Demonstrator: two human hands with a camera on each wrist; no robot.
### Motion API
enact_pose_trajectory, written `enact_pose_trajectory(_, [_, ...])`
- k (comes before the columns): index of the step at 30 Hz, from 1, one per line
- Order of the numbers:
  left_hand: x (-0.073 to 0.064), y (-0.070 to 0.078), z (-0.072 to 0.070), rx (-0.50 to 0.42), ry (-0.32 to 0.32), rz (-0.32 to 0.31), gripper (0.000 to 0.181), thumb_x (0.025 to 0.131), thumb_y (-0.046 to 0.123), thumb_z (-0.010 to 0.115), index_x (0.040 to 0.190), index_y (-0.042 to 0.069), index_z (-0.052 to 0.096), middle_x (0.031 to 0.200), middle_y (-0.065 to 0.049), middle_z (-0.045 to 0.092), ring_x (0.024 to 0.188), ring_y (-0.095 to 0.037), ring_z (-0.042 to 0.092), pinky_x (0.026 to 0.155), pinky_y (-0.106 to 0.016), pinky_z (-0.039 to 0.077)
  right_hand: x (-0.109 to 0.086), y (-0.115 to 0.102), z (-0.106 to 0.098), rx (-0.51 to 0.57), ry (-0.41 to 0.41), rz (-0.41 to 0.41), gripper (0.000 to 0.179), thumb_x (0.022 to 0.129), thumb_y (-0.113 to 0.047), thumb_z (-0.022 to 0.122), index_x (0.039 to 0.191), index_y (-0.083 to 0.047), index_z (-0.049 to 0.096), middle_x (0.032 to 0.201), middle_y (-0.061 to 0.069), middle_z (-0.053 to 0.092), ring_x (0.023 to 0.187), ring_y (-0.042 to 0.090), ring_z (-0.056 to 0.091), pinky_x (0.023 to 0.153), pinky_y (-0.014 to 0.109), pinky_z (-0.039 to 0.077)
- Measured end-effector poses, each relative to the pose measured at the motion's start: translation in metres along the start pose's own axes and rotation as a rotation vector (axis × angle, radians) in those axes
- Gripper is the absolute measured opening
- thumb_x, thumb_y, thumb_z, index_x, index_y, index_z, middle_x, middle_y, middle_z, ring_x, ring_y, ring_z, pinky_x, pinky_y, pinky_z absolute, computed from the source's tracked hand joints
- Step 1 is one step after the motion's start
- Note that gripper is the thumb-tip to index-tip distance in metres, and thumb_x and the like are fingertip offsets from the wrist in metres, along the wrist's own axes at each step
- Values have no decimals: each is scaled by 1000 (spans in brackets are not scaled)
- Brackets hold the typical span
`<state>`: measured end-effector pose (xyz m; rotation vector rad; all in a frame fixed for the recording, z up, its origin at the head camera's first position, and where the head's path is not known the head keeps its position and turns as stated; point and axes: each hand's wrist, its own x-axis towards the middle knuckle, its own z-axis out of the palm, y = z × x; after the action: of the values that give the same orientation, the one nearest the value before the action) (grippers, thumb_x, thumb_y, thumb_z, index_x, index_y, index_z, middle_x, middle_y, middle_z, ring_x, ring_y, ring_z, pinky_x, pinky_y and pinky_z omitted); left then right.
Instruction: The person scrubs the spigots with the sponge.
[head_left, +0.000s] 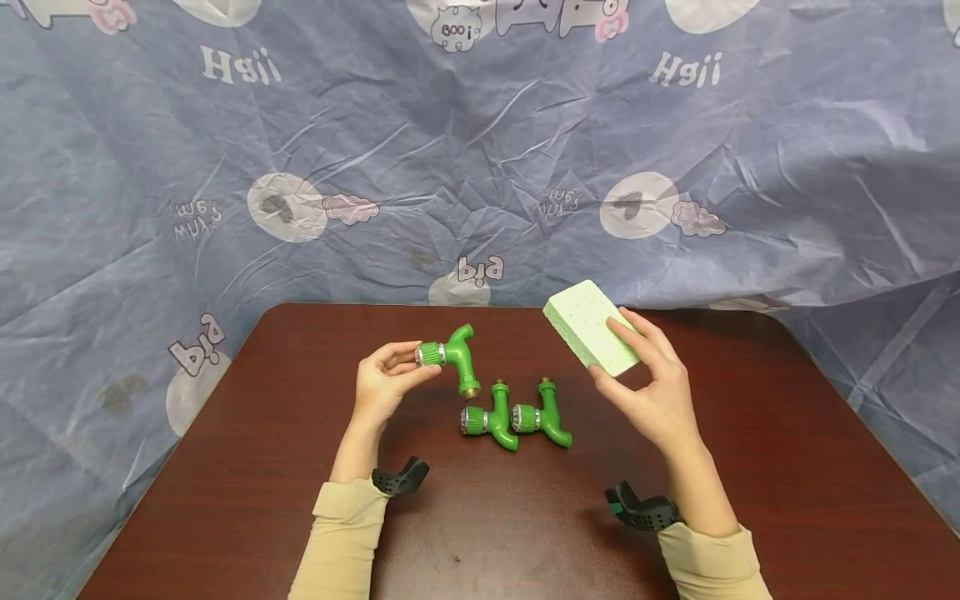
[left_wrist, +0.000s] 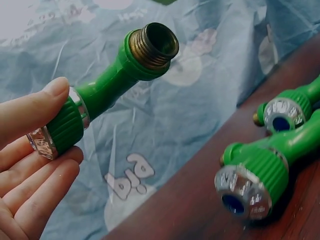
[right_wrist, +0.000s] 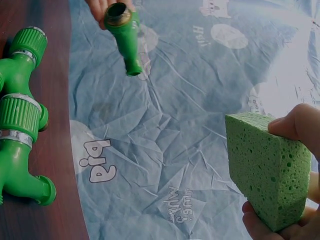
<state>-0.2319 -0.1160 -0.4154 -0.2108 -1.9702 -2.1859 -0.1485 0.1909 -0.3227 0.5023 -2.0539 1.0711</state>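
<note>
My left hand (head_left: 385,383) pinches a green tap (head_left: 459,360) by its ribbed knob, between thumb and fingers, above the table. The tap's brass threaded end (left_wrist: 159,45) points toward the camera in the left wrist view. My right hand (head_left: 651,387) grips a light green sponge (head_left: 591,327) by its edges, also raised off the table. Its porous side shows close up in the right wrist view. Two more green taps, a left one (head_left: 500,421) and a right one (head_left: 550,417), lie side by side on the table between the hands.
The dark reddish-brown table (head_left: 480,533) spreads under both hands. Behind it hangs a creased blue-grey cloth (head_left: 465,150) with printed words and cartoon shapes. Each wrist carries a black strap mount, one on the left (head_left: 401,477) and one on the right (head_left: 643,510).
</note>
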Motion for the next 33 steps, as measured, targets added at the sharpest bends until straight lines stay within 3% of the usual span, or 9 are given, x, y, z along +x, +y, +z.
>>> enact_pose_trajectory(18, [3, -41, -26, -1, 13, -152, 47, 68, -4, 81, 111, -6, 63, 95, -9, 70, 78, -13, 68, 71, -23, 55, 1, -2, -1, -11, -16, 26, 51, 63, 16, 75, 112, 10, 62, 122, 28, 54, 111, 19, 51, 86, 11, 36])
enact_pose_trajectory(25, [6, -52, -32, 73, 19, -214, 50, 69, 3, 83, 115, -3, 64, 107, -19, 66, 82, -11, 67, 71, -21, 54, -4, 21, 2, -21, -15, 23, 56, 61, 13, 78, 114, 5, 63, 125, 22, 54, 112, 18, 51, 85, 10, 36])
enact_pose_trajectory(33, [8, -56, -34, 174, 90, -280, 55, 69, 9, 83, 120, 2, 63, 115, -16, 64, 104, -21, 61, 74, -18, 52, -8, 39, 4, -16, -25, 19, 60, 62, 7, 80, 118, -5, 65, 129, 10, 55, 113, 10, 50, 86, 12, 37])
